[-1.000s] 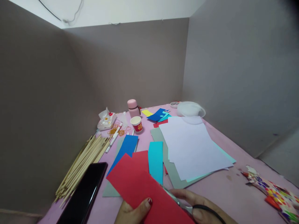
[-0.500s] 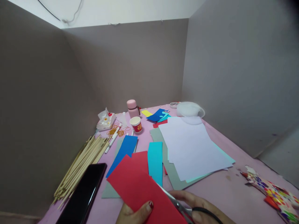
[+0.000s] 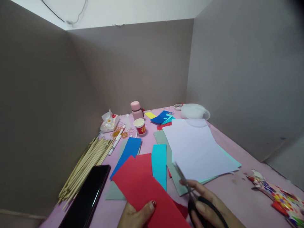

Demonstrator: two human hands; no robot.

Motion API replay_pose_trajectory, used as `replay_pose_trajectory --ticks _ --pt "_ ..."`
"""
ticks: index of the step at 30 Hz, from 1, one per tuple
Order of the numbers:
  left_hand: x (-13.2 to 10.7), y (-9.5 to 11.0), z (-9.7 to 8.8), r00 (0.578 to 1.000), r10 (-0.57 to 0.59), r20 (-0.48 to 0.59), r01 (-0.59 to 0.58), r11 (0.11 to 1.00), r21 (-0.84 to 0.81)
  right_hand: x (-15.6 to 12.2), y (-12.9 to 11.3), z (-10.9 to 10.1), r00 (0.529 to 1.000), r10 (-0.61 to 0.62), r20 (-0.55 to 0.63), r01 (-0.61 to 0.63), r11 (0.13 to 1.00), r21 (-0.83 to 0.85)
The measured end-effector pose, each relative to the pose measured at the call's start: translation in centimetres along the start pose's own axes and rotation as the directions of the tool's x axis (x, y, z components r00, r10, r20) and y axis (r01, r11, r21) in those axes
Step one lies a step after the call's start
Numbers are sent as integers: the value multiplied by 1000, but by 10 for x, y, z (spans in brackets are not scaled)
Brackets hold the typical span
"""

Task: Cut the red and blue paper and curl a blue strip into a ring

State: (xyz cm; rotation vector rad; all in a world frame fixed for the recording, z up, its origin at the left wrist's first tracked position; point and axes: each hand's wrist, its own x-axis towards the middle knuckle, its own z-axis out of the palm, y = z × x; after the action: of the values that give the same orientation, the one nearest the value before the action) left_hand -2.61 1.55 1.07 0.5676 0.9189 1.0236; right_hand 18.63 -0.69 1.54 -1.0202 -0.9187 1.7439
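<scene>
- red paper is pinched by the left hand, thumb on top, held over the pink table
- scissors are gripped in the right hand, blades clear of the red paper's edge
- light blue strip can be seen just past the red paper
- 1 phone is parked left, beside some sticks
- 1 cup is placed further back

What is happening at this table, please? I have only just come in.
A person is doing paper work at a pink table. The left hand holds red paper; the right hand holds black-handled scissors. At this moment, the blades appear apart from the red paper, against the grey board and white paper. A phone and wooden sticks lie to the left.
</scene>
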Motion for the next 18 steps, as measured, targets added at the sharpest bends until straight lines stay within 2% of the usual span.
replay_pose_trajectory --ticks 3,6,8,11,13,16,18 --pt "-1 2 6 999 36 -21 -35 998 51 5 4 3 977 -170 -132 154 981 -120" --pt "-2 2 10 997 59 -59 -53 994 98 7 8 7 942 -283 -179 246 948 -202" --pt "-2 2 12 996 66 -64 -60 994 95 7 10 9 943 -294 -158 247 933 -261" --pt "-1 1 12 997 61 -55 -59 997 43 6 12 10 967 -229 -114 187 937 -295" --pt "1 0 10 996 66 -61 -65 998 24 7 13 10 966 -229 -117 183 932 -311" --pt "3 -3 6 992 94 -81 -90 995 53 9 14 9 955 -267 -126 210 914 -348" --pt "3 -6 4 991 114 -75 -109 992 70 10 15 8 968 -234 -96 187 917 -352"
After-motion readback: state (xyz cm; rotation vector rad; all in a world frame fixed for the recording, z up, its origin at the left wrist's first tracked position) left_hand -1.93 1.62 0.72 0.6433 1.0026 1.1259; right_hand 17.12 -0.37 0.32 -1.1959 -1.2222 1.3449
